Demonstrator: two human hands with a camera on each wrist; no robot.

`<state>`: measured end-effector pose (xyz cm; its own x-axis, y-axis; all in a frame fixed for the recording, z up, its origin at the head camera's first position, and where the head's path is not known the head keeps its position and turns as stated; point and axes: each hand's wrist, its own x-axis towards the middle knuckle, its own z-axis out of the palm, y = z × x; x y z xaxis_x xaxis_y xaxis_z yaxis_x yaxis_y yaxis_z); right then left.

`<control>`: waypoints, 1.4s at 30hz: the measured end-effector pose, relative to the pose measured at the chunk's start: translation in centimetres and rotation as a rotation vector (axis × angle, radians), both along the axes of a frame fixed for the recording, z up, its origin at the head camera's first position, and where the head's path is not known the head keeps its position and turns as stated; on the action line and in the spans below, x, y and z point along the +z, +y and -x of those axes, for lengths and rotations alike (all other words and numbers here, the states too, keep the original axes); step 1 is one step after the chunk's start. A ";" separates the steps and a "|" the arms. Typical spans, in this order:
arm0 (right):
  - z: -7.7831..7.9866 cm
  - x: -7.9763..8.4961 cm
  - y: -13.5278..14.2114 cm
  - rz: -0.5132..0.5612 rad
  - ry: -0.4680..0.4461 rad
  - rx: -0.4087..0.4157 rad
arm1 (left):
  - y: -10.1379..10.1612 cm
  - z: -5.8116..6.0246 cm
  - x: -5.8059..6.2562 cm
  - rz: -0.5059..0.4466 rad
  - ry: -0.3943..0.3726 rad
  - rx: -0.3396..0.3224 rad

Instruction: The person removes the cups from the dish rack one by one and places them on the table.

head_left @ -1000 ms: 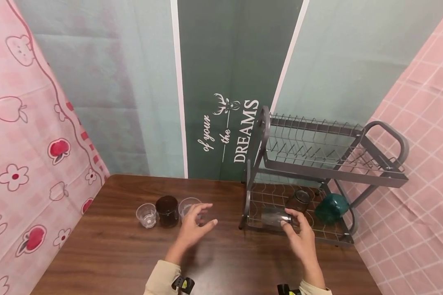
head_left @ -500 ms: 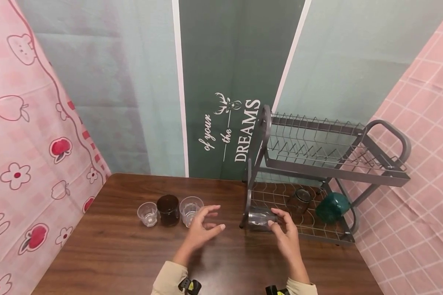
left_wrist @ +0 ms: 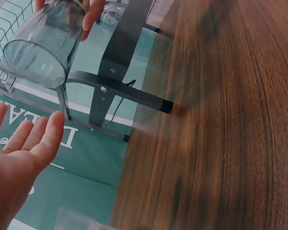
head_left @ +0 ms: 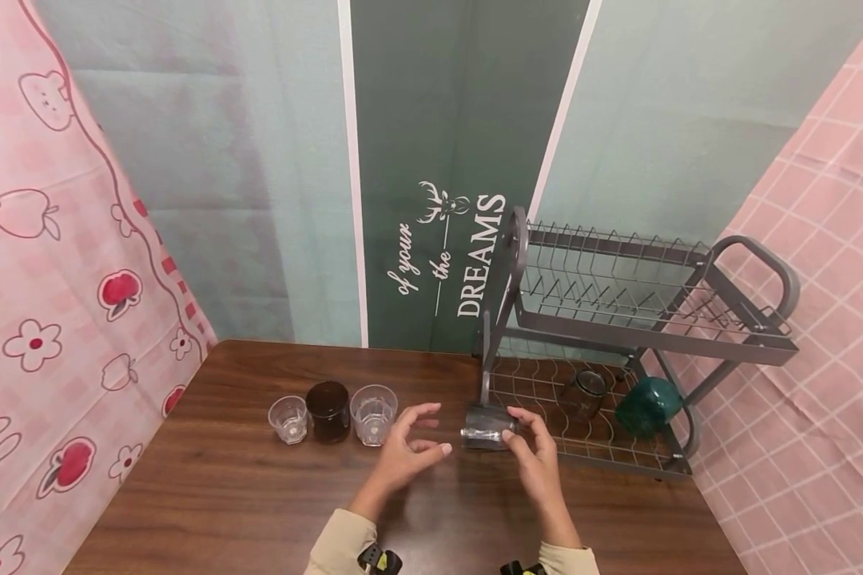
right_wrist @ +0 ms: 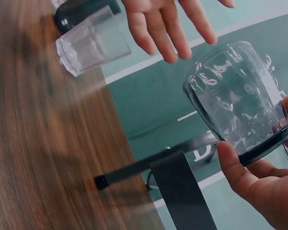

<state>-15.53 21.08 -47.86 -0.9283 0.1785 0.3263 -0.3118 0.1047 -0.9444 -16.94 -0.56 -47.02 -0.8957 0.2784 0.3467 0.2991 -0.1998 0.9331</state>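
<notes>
In my right hand (head_left: 539, 463) I hold a smoky grey drinking glass (head_left: 485, 428) by its base end, thumb on one side and fingers on the other. The glass lies sideways in the air, its mouth pointing left toward my other hand, as the right wrist view shows of the same glass (right_wrist: 237, 98). My left hand (head_left: 406, 459) is open and holds nothing; its fingers and thumb are spread facing the rim, with a gap between. Just left of that hand stands a clear glass (head_left: 374, 417), upright on the table.
A dark brown glass (head_left: 328, 411) and a smaller clear glass (head_left: 288, 420) stand further left on the wooden table (head_left: 259, 495). At the right is a two-tier grey dish rack (head_left: 654, 335), with a dark glass (head_left: 586, 390) and a teal glass (head_left: 648, 406) on its lower shelf.
My right hand has carried the grey glass left, from over the rack's lower shelf to in front of its left end. My left hand has shifted slightly right, uncovering the clear glass.
</notes>
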 end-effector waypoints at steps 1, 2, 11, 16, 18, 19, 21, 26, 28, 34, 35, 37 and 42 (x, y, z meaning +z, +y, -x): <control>0.0 0.0 -0.2 0.012 -0.003 0.005 | 0.1 0.1 -0.2 -0.009 0.005 -0.002; 0.0 0.0 -0.4 0.024 -0.004 0.011 | 0.2 0.3 -0.5 -0.020 0.010 -0.005; 0.0 -0.4 -1.7 0.044 -0.004 0.060 | 0.9 1.4 -3.1 -0.066 -0.007 -0.039; 0.0 -0.4 -2.2 0.056 -0.029 0.075 | 0.9 1.0 -2.2 -0.058 -0.047 -0.035; 0.0 -0.3 -2.4 0.070 -0.038 0.082 | 0.8 0.7 -1.5 -0.052 -0.049 -0.033; 0.0 -0.4 -2.5 0.080 -0.041 0.086 | 0.7 0.6 -1.2 -0.051 -0.048 -0.033; 0.0 -0.4 -2.5 0.093 -0.045 0.095 | 0.6 0.4 -0.6 -0.052 -0.046 -0.034; 0.0 -0.4 -2.5 0.100 -0.051 0.118 | 0.6 0.7 -1.1 -0.059 -0.033 -0.026; 0.0 -0.3 -2.4 0.092 -0.055 0.129 | 0.7 1.1 -1.7 -0.065 -0.030 -0.018; 0.2 0.4 -2.3 -0.017 0.000 0.136 | 0.6 1.8 -2.4 -0.100 -0.009 0.025; 0.3 0.5 -2.2 -0.030 0.009 0.139 | 0.5 1.7 -2.2 -0.099 -0.003 0.029; 0.3 0.5 -2.1 -0.078 0.019 0.132 | 0.2 1.5 -1.7 -0.081 0.010 0.031; 0.1 0.7 -1.4 -0.321 0.029 0.069 | -1.1 0.6 0.4 0.014 0.040 0.073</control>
